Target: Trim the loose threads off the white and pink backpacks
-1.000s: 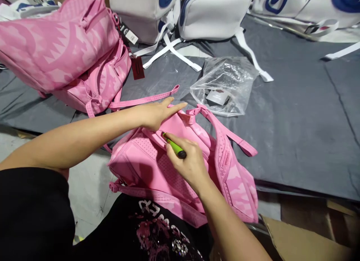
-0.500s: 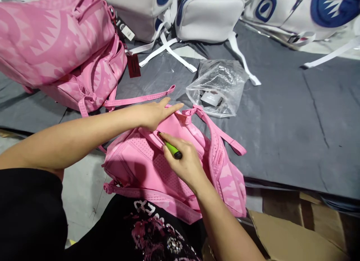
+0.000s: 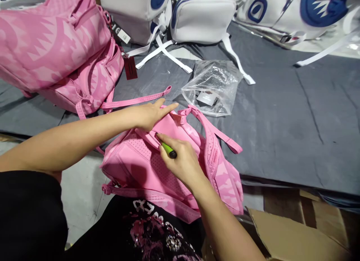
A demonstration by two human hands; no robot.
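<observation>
A pink backpack (image 3: 168, 167) lies at the table's front edge, its padded, dotted back panel facing up. My left hand (image 3: 153, 114) rests on the upper part of the bag, its visible fingers stretched out and apart. In my right hand (image 3: 181, 156) is a slim green tool with a black end (image 3: 168, 150), gripped between thumb and fingers. Its tip meets the pink fabric just below my left hand; the tip is too small to make out. A pink shoulder strap (image 3: 212, 141) runs down the bag's right side.
More pink backpacks (image 3: 56, 47) are piled at the left, with a dark red tag (image 3: 130, 68). White bags (image 3: 202, 21) with blue patches stand along the back. A clear plastic bag (image 3: 216, 88) lies beyond the pink one on the grey-covered table (image 3: 281, 122). A cardboard box (image 3: 292, 234) sits below right.
The whole view has shifted slightly, so things appear a little further left. Both hands stay at the same spot on the backpack, the green tool still in my right hand.
</observation>
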